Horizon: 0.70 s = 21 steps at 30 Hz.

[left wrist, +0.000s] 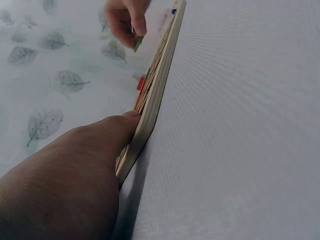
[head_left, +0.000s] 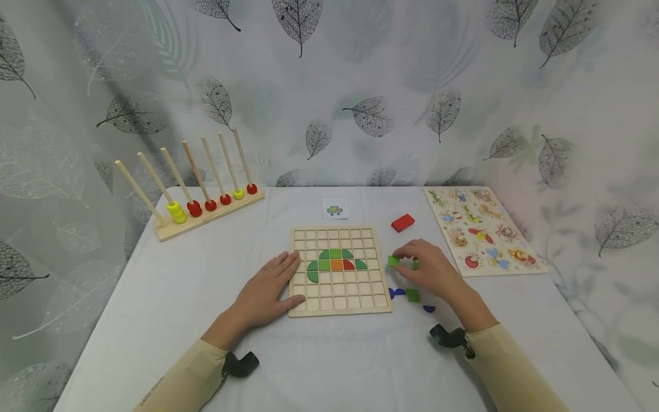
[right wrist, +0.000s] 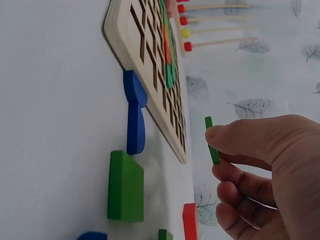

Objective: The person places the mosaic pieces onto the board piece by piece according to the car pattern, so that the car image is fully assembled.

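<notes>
A wooden grid board (head_left: pixel 340 307) lies in the middle of the table, with green, orange and red tiles set in some of its squares. My left hand (head_left: pixel 268 288) rests flat on the board's left edge, fingers extended; its thumb shows on the rim in the left wrist view. Just beyond the board's right edge, my right hand (head_left: pixel 429 268) pinches a light green square tile (right wrist: pixel 212 140) between thumb and fingers, raised above the table. Near that hand lie a green block (right wrist: pixel 126 187), blue half-round pieces (right wrist: pixel 135 112) and another green piece (head_left: pixel 415 265) partly hidden by the fingers.
A small picture card (head_left: pixel 334 209) lies behind the board, and a red block (head_left: pixel 403 222) sits to its right. An animal picture board (head_left: pixel 494 229) is at the back right. A rack of wooden pegs with red and yellow beads (head_left: pixel 211 214) stands at the back left.
</notes>
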Motion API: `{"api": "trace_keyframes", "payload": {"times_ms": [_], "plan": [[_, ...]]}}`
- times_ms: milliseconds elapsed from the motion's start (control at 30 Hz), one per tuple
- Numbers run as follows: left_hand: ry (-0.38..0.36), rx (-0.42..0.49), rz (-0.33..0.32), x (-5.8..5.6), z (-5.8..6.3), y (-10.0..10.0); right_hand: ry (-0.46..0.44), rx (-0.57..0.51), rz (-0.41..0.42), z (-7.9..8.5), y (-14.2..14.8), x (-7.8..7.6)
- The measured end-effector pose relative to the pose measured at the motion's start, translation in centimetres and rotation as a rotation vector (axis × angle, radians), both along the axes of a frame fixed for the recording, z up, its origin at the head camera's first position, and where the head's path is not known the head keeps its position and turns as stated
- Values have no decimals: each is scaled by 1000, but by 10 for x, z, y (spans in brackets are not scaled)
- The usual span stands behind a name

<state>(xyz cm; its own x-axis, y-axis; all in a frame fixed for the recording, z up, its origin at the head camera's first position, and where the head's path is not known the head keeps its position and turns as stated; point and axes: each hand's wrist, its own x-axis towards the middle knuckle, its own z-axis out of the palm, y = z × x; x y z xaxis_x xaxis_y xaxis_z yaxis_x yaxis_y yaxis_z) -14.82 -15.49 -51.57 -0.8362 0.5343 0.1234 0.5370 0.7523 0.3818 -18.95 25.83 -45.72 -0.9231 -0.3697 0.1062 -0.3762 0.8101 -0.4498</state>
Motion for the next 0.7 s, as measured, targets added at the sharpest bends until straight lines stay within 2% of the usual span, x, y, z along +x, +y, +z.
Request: {"api": "trace_keyframes", "payload": {"times_ms": [700], "plan": [[13,-2,-2,0,-1,0,26,-17,64,14,-23,0]]}}
